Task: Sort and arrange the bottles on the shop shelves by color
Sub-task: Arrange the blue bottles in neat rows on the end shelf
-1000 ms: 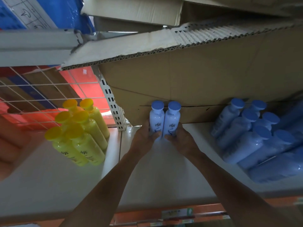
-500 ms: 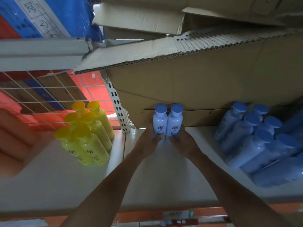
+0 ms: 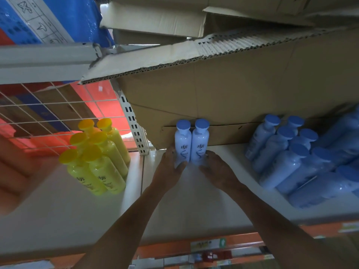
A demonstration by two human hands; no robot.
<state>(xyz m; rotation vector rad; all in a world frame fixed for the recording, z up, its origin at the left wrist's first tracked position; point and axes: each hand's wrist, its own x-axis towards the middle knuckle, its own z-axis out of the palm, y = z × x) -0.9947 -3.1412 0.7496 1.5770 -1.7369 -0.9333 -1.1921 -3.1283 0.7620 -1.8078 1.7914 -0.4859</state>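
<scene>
Two pale blue bottles with blue caps stand side by side at the back of the white shelf, against a cardboard sheet. My left hand grips the base of the left blue bottle. My right hand grips the base of the right blue bottle. A cluster of several yellow bottles stands on the shelf to the left. Several more blue bottles are grouped on the right of the shelf.
A large cardboard flap hangs low over the shelf and backs it. A perforated white upright and a wire grid lie behind the yellow bottles. The orange shelf edge runs along the front.
Both hands stay on the two blue bottles, which keep their place at the back of the shelf. The view has shifted slightly.
</scene>
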